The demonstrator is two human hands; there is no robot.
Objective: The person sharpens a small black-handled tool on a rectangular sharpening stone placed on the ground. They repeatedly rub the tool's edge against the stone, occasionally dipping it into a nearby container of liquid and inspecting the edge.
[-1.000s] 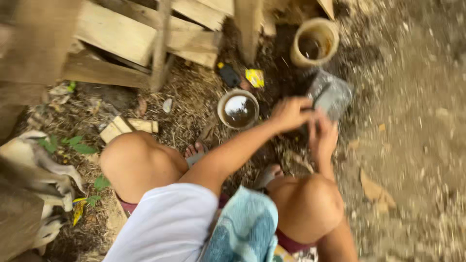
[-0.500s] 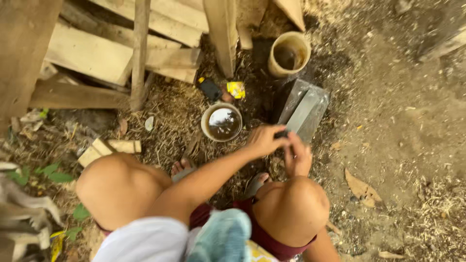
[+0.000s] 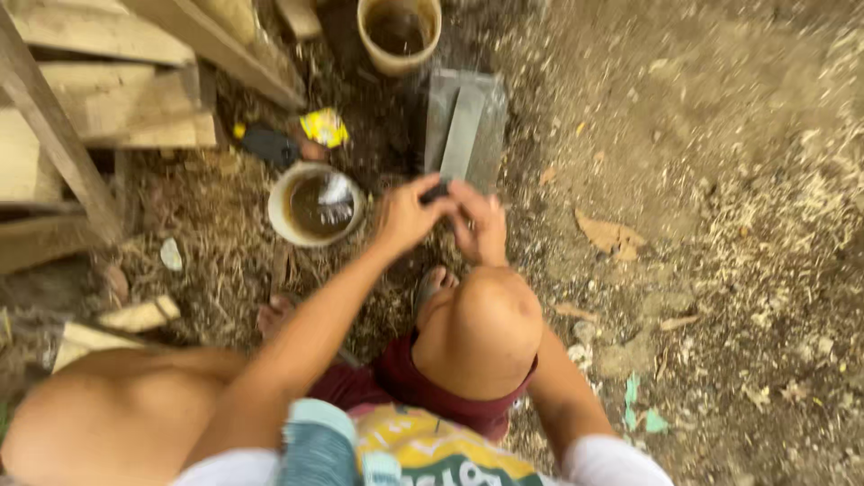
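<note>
I am squatting on bare ground. A flat grey metal blade (image 3: 464, 126) lies lengthwise on a grey sharpening stone (image 3: 493, 117) in front of my knees. My left hand (image 3: 405, 216) grips the blade's dark handle (image 3: 436, 191) at its near end. Close against it on the right, my right hand (image 3: 481, 227) has its fingers curled onto the same near end of the blade. Both hands sit just above my right knee (image 3: 481, 328).
A round bowl of murky water (image 3: 315, 205) stands left of my hands. A tan cup of brown liquid (image 3: 399, 31) stands beyond the stone. Wooden planks (image 3: 108, 108) fill the left. A yellow scrap (image 3: 324, 128), a dark object (image 3: 270, 142) and a dry leaf (image 3: 612, 236) lie about.
My head has tilted, so everything has slid in the view. Both hands stay together at the blade's near end on the stone.
</note>
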